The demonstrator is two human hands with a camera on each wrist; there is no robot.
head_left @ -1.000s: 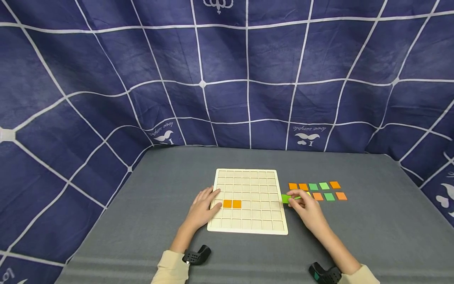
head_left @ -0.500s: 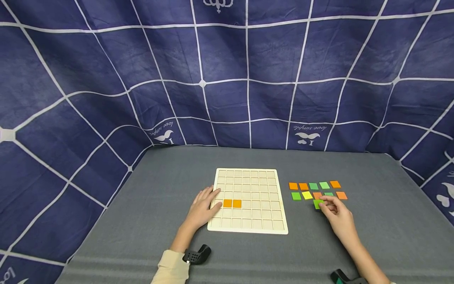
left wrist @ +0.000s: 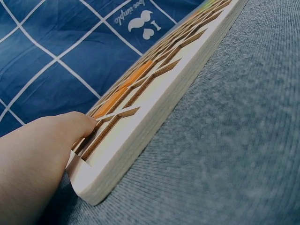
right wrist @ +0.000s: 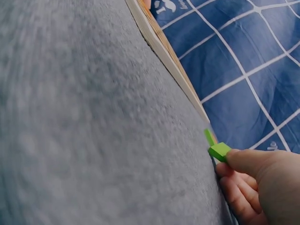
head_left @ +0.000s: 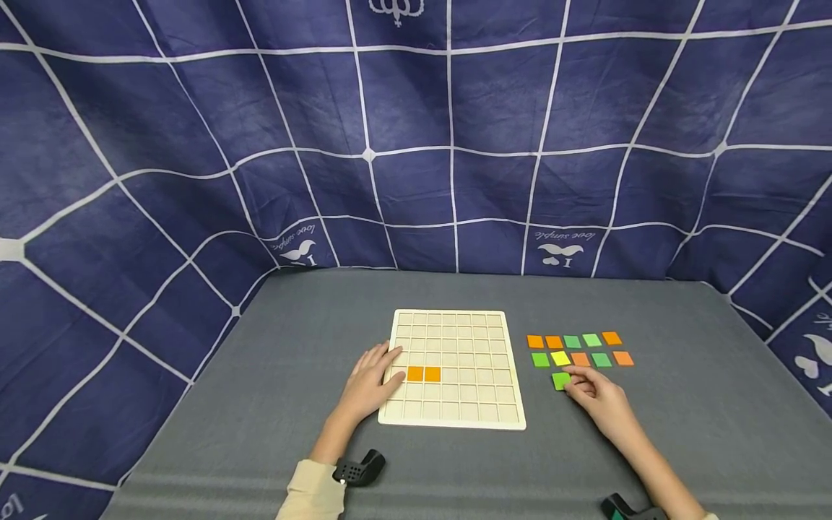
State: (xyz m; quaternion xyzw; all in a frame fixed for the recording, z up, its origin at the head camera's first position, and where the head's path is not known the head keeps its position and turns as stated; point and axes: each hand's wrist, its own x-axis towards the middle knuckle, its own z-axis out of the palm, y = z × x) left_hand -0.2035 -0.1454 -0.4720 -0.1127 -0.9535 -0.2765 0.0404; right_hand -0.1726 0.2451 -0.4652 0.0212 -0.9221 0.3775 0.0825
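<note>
A pale wooden grid board [head_left: 479,425] lies flat on the grey table, with two orange tiles [head_left: 423,374] side by side in its cells. My left hand [head_left: 370,383] rests on the board's left edge, its thumb lying over the rim in the left wrist view. To the right of the board, my right hand [head_left: 601,401] pinches a bright green square tile [head_left: 561,380] between thumb and fingers. That same green tile [right wrist: 219,152] shows at the fingertips in the right wrist view. Whether it touches the table cannot be told.
Two rows of loose square tiles lie just beyond my right hand, among them a yellow tile [head_left: 560,358], a green tile [head_left: 540,360] and an orange tile [head_left: 612,338]. A blue curtain with white lines [head_left: 416,180] hangs behind the grey table [head_left: 312,310].
With the green tile pinched, my right hand has moved from the board's right edge out to the right, then slightly back left, below the tile rows. My left hand has stayed in place.
</note>
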